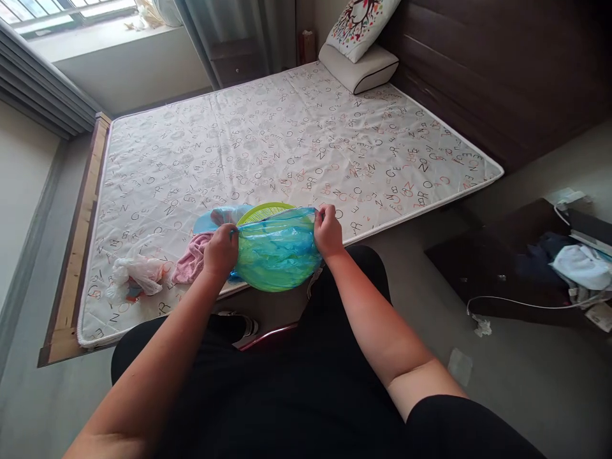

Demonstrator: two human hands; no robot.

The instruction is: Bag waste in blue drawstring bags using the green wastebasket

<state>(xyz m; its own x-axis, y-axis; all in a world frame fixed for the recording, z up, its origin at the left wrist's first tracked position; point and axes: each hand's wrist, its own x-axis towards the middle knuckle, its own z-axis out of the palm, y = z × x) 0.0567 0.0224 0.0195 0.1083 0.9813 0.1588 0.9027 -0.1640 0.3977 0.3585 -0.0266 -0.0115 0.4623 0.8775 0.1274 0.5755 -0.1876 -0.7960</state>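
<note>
A thin blue plastic bag (282, 239) is stretched between my two hands, over the near side of a green basket (268, 209). My left hand (222, 248) is closed on the bag's upper left edge. At the upper right edge, my right hand (328, 231) pinches the plastic. Green shows through the bag from below, and the basket's contents are hidden. Left of my left hand lies a crumpled pink towel (190, 260). Behind it sits a light-blue item (205, 221), partly covered, whose kind I cannot make out.
A bare mattress (268, 146) printed with letters spans the bed. A clear plastic bag (138, 275) with small items rests at its near left. Two pillows (356, 70) sit by the dark headboard (497, 70). A dark nightstand (482, 268) stands right, with cloths and a white cable (530, 306).
</note>
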